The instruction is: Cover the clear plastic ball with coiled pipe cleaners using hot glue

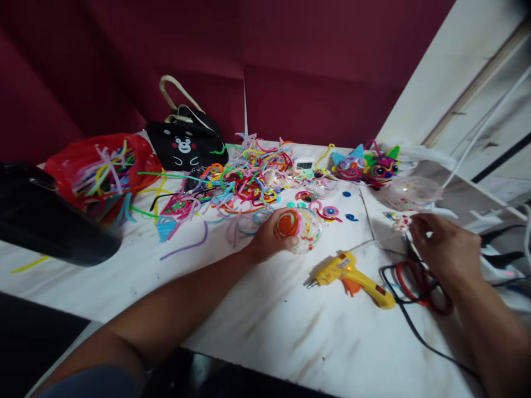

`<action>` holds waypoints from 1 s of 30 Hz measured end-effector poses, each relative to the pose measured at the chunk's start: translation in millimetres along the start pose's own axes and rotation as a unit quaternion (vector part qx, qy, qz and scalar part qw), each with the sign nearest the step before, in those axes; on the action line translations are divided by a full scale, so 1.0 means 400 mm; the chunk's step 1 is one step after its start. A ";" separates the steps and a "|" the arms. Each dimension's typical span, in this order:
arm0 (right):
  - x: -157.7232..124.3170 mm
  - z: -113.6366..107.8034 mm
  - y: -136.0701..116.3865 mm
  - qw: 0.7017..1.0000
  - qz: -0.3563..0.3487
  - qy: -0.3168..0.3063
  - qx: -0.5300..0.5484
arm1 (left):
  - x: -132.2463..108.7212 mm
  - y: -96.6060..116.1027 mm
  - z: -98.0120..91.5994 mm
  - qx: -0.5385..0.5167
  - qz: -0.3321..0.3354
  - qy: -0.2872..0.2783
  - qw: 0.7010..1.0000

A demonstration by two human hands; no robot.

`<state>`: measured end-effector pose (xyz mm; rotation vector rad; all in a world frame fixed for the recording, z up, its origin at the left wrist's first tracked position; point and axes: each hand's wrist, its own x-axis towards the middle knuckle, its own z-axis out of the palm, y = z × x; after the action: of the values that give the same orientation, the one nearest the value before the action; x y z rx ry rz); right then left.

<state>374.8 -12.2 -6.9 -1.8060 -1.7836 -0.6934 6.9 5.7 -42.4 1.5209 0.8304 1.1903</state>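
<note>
My left hand (pixel 271 237) is wrapped round a clear ball (pixel 310 232) dotted with colourful bits. An orange spiral (pixel 289 224) of pipe cleaner sits on the ball's near side, by my thumb. At the right, my right hand (pixel 448 243) has its fingers drawn together at a small heap of white and red bits (pixel 401 222); whatever is between the fingertips is too small to make out. A yellow glue gun (pixel 352 276) lies on the table between my hands, its nozzle toward the left. Scissors with red handles (pixel 409 284) rest below my right hand.
A tangle of pipe cleaners (pixel 249 177) covers the table's back. A red bag (pixel 103 171) holds more, beside a black bag (pixel 186 145) and a dark container (pixel 53 215). Colourful animal-like crafts (pixel 348 166), a small digital display (pixel 304 165) and a clear plastic shell (pixel 415 192) stand behind.
</note>
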 end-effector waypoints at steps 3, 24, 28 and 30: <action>-0.002 0.010 0.007 1.000 -0.015 0.012 0.024 | -0.014 0.004 -0.005 -0.021 0.009 -0.054 0.998; 0.006 -0.003 -0.030 0.966 0.142 -0.113 0.183 | -0.050 0.025 -0.003 0.064 0.087 -0.131 0.986; 0.007 -0.017 -0.045 0.966 0.161 -0.112 0.170 | -0.050 0.021 -0.001 0.056 0.079 -0.123 0.988; 0.006 -0.022 -0.053 0.964 0.165 -0.118 0.172 | -0.051 0.021 0.002 0.063 0.094 -0.127 0.985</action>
<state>353.5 -16.3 1.2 -1.9300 -1.5669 -0.0335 1.4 -15.8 -40.0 1.8440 0.6120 1.0637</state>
